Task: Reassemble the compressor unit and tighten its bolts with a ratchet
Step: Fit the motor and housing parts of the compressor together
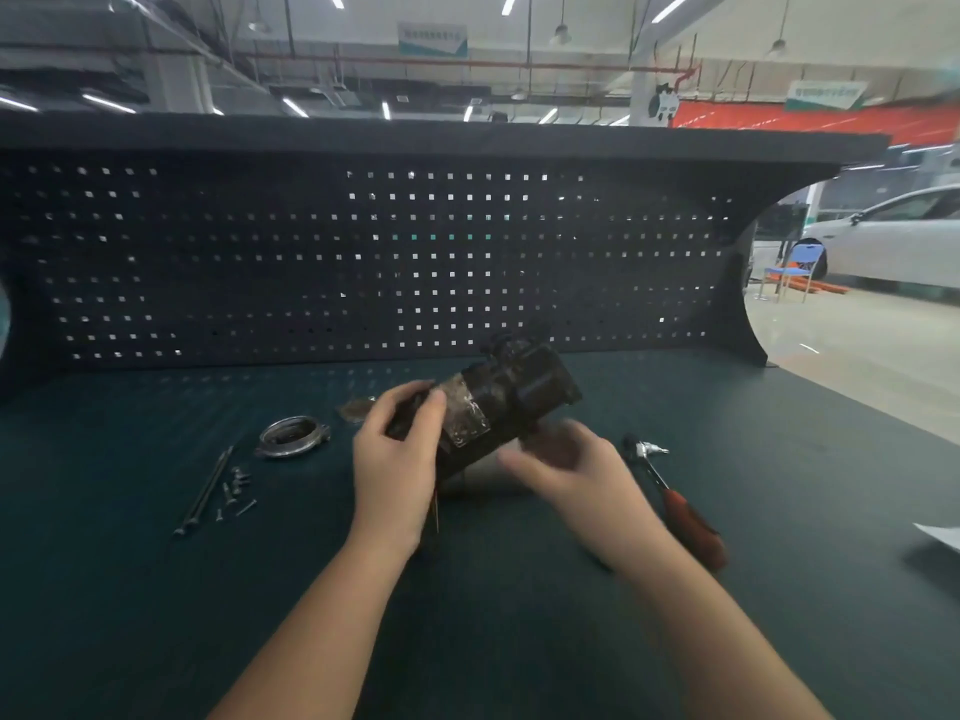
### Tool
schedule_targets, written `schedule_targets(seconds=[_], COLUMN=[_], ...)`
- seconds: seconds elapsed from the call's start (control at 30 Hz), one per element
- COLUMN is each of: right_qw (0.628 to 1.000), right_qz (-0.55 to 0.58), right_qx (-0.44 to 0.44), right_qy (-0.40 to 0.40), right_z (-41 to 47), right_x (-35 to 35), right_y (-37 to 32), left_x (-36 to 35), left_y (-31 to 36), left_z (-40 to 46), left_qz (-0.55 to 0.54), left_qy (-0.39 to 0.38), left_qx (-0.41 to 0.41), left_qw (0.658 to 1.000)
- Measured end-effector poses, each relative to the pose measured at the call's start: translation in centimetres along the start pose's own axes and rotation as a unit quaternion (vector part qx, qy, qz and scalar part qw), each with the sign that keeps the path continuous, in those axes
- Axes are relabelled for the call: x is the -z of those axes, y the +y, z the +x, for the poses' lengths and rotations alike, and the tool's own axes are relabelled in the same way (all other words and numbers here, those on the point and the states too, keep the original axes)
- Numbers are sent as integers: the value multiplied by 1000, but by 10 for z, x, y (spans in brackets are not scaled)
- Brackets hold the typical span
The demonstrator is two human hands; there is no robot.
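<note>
**Compressor body held tilted off the bench, fasteners and ratchet waiting on either side**

Nearest the camera, two bare forearms reach in over the dark workbench (pixel 519 641). The left hand (pixel 397 459) has its fingers and thumb curled round the near, lower end of the compressor body (pixel 498 407), gripping it so the dark housing tilts up and away to the right, apparently lifted clear of the surface; this probably leaves an end free for refitting a part. The right hand (pixel 576 467) sits just beside the underside of the housing, but it is motion-blurred, so whether its fingers close on the body or merely support it cannot be told.

To the left, near the left hand, long bolts (pixel 205 488) and a cluster of small screws (pixel 236 491) lie together, seemingly grouped for easy reach. Just beyond them rests a round metal cover plate (pixel 293 437), apart from the body, so reassembly looks barely begun. On the right, a ratchet (pixel 675 498) with a red handle lies beside the right forearm, not yet needed.

Behind everything stands a perforated back panel (pixel 363 262).
</note>
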State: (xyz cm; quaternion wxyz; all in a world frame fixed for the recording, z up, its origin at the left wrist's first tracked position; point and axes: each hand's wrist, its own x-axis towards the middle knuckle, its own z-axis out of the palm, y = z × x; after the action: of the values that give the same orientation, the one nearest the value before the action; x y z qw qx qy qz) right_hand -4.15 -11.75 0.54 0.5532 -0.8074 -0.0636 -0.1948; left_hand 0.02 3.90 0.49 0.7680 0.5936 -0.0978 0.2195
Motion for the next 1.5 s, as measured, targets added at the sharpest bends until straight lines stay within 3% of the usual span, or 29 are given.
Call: schedule_targets(seconds=[0.03,0.07,0.13,0.17,0.27,0.4,0.47,0.6,0.8,0.87,0.93,0.97,1.03,1.1,1.2,1.33,1.5], right_qw=[989,949,869,854,862,894,881,851,862,900,957,979,990,965,924,855,831], right_qz=[-146,-306,-455,-468,-454,-431,-449,-482,-436,-360,-223,-137,-74,-149,-270,-446,-500], right_qx=[-16,-52,-145,-163,-144,-120,-147,-210,-258,-231,-107,-21,120,137,105,124,208], right_qy=[-24,-58,-127,-157,-173,-26,29,12,13,80,155,151,2,-165,-252,-235,-124], right_z=[0,-1,-3,-3,4,40,61,88,103,103,93,82,55,37,30,29,29], right_x=[11,22,31,29,22,33,39,36,38,48,54,54,46,35,27,13,7], right_y=[13,27,43,48,58,58,60,70,86,74,51,37,9,-2,6,20,40], left_x=[1,3,5,6,8,9,8,9,6,6,7,7,6,7,9,12,8], left_y=[-1,0,-3,-4,-7,-9,-10,-11,-21,-21,-22,-23,-26,-26,-28,-30,-28], left_z=[3,5,7,7,3,-3,-5,-11,-18,-18,-19,-20,-22,-24,-22,-20,-24], left_qz=[-23,-38,-47,-41,-33,-9,36,144,231,265,319,346,372,358,333,331,219], left_qy=[1,3,6,9,15,13,8,-38,-102,-120,-153,-174,-216,-258,-277,-289,-299], left_qx=[10,17,18,17,23,16,-13,-119,-210,-253,-306,-328,-333,-280,-232,-216,-128], left_qw=[1000,999,999,999,999,1000,999,982,945,923,884,862,839,852,871,872,920])
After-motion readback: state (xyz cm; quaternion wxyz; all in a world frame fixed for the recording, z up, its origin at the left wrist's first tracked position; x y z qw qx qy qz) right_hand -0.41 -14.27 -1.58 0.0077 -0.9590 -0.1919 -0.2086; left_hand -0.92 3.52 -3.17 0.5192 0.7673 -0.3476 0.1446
